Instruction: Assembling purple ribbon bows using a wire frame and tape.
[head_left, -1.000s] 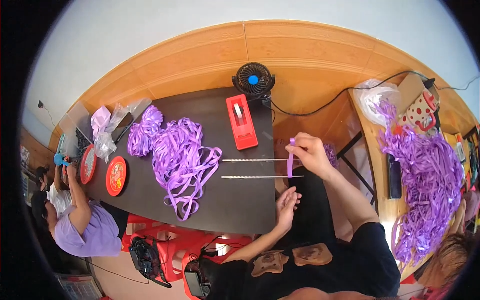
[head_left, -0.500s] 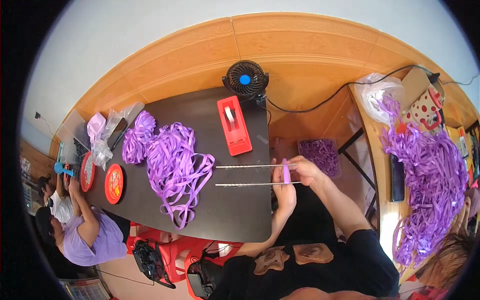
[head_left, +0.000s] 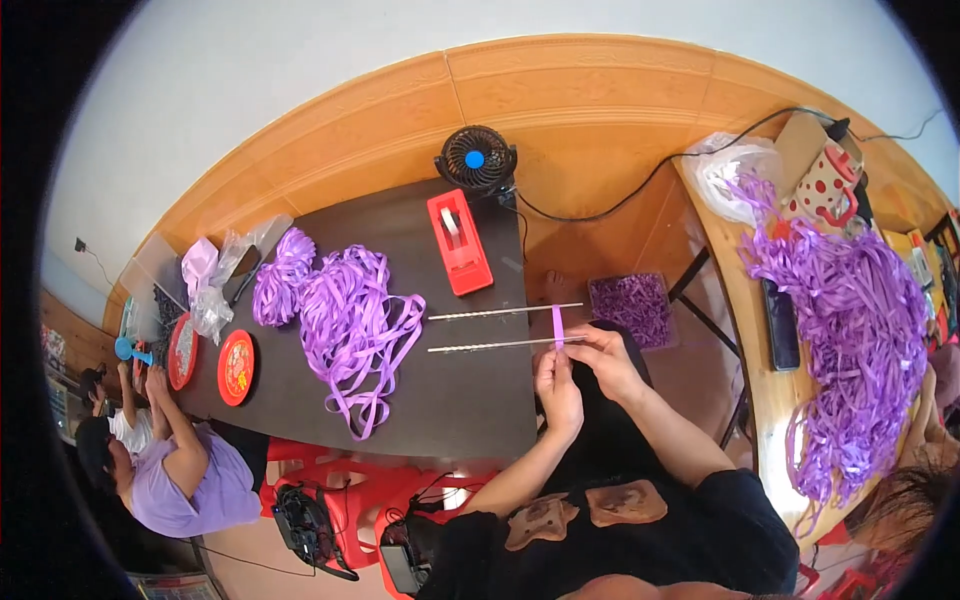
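Note:
Two thin, twisted metal rods, the far rod (head_left: 490,313) and the near rod (head_left: 490,347), stick out side by side past the dark table's right edge. A short purple ribbon (head_left: 558,322) spans both of them close to their free ends. My left hand (head_left: 560,392) is closed just below the near rod, thumb and fingers pinched at the ribbon's lower end. Beside it, my right hand (head_left: 608,362) has its fingertips pinched at the same spot by the near rod. The bit of ribbon between the fingertips is mostly hidden.
A loose heap of purple ribbon (head_left: 345,310) and a tied bundle (head_left: 283,280) lie on the table (head_left: 440,410). Behind stand a red tape dispenser (head_left: 462,250) and a fan (head_left: 476,160). A wooden table (head_left: 770,440) at right bears more ribbon (head_left: 850,330). People sit at both sides.
My right hand has come from the far rod down to the near rod. My left hand has moved from between the rods to below the near one.

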